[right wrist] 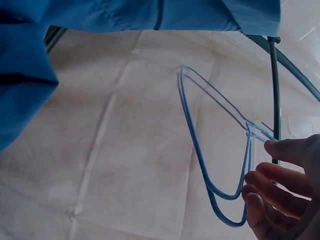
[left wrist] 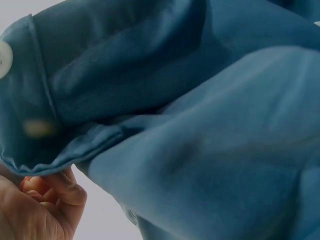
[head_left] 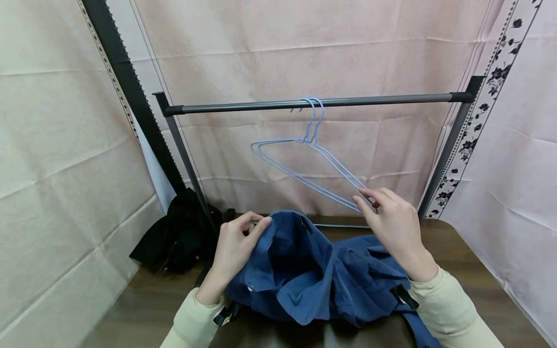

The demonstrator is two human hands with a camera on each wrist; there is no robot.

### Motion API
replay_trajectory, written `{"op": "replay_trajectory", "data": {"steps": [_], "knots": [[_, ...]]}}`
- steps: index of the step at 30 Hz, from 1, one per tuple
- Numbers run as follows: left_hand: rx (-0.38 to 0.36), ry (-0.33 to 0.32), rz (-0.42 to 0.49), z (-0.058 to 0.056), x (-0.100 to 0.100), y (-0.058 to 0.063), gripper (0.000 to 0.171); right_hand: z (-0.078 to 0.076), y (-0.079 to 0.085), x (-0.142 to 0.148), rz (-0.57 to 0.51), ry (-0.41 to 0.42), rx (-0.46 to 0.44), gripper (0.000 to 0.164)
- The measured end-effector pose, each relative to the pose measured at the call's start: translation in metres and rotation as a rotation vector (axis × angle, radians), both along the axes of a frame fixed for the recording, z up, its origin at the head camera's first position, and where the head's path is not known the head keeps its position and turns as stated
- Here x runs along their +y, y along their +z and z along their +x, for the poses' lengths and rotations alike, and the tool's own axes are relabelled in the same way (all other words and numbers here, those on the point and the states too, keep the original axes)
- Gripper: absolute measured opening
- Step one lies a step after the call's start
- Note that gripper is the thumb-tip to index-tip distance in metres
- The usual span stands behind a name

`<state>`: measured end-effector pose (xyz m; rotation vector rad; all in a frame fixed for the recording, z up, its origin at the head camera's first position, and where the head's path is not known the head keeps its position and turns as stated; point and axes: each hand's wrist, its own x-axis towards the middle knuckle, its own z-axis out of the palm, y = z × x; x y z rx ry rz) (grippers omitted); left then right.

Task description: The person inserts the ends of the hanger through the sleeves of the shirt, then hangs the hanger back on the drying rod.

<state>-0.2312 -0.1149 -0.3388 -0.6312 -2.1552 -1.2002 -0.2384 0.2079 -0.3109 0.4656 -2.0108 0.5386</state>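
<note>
My left hand [head_left: 237, 246] pinches the upper edge of a blue buttoned shirt [head_left: 304, 270], which hangs bunched and gaping between my arms. In the left wrist view, the fingers [left wrist: 67, 192] show just under the shirt's folded edge, beside a white button [left wrist: 5, 59]. Two light blue wire hangers [head_left: 309, 186] hang by their hooks from a dark rod [head_left: 243, 107]. At their lower right corner, my right hand [head_left: 393, 224] holds the wires between thumb and fingers. The right wrist view shows the fingers [right wrist: 280, 192] on the hangers' rounded ends.
The rod runs between two dark uprights [head_left: 444, 150] on a brown wooden table [head_left: 435, 239]. Black cloth [head_left: 178, 232] lies in a heap at the left upright's foot. Creased pale curtains [head_left: 348, 58] enclose the back and both sides.
</note>
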Motion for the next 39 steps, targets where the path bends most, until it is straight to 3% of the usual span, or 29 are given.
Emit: {"op": "replay_trajectory", "data": {"steps": [5, 9, 13, 17, 29, 39], "knots": [[-0.022, 0.003, 0.006, 0.001, -0.001, -0.003, 0.02, -0.004, 0.0, 0.006, -0.004, -0.048, -0.002, 0.025], [-0.036, 0.005, 0.007, 0.002, -0.001, -0.004, 0.021, -0.005, -0.001, 0.009, -0.016, -0.056, -0.073, 0.024], [-0.036, 0.01, 0.006, 0.002, -0.001, -0.005, 0.021, -0.005, -0.002, 0.007, -0.018, -0.022, -0.182, 0.025], [-0.032, 0.009, 0.006, 0.001, -0.001, -0.005, 0.021, -0.007, -0.003, 0.003, -0.028, 0.001, -0.236, 0.025], [-0.031, 0.009, -0.001, 0.0, -0.004, -0.005, 0.021, -0.016, -0.004, -0.004, -0.087, 0.064, -0.291, 0.03], [-0.044, 0.005, -0.007, 0.002, -0.005, -0.004, 0.02, -0.017, -0.011, -0.011, -0.189, 0.18, -0.319, 0.03]]}}
